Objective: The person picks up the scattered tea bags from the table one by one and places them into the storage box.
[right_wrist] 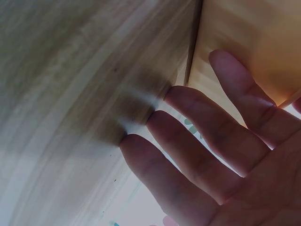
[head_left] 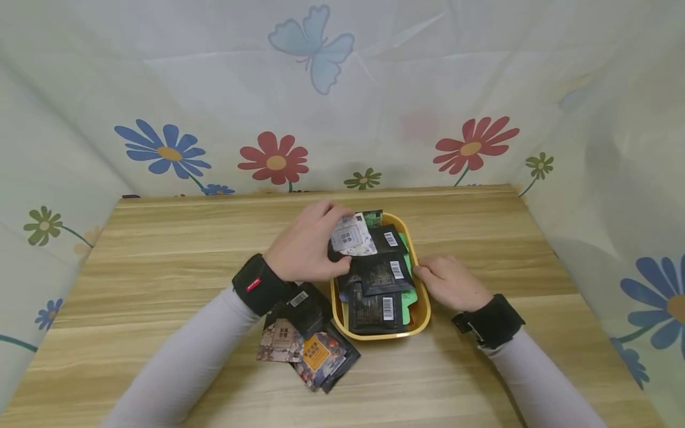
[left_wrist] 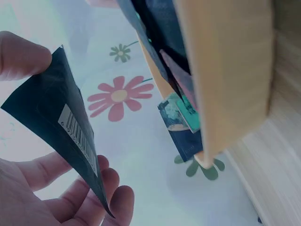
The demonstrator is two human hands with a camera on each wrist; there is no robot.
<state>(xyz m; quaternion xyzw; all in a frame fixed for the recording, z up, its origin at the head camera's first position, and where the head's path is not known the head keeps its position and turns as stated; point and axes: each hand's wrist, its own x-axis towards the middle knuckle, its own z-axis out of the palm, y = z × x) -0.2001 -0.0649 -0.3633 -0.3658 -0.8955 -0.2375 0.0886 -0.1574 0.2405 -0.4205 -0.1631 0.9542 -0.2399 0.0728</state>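
Observation:
My left hand pinches a small sachet between thumb and fingers, above the far left of a yellow plastic basket. The sachet's printed light face shows in the head view; in the left wrist view its dark back carries a barcode. Several black sachets with barcode labels fill the basket. At the basket's right side is my right hand. Its index finger lies against the outer wall in the right wrist view, while the other fingertips reach down to the tabletop. Its thumb is mostly hidden.
Left of the basket's near corner, several sachets lie in a loose overlapping pile, partly under the left wrist. The wooden table ends at a flower-printed curtain at the back and sides. Green packaging shows along the basket's inner right wall.

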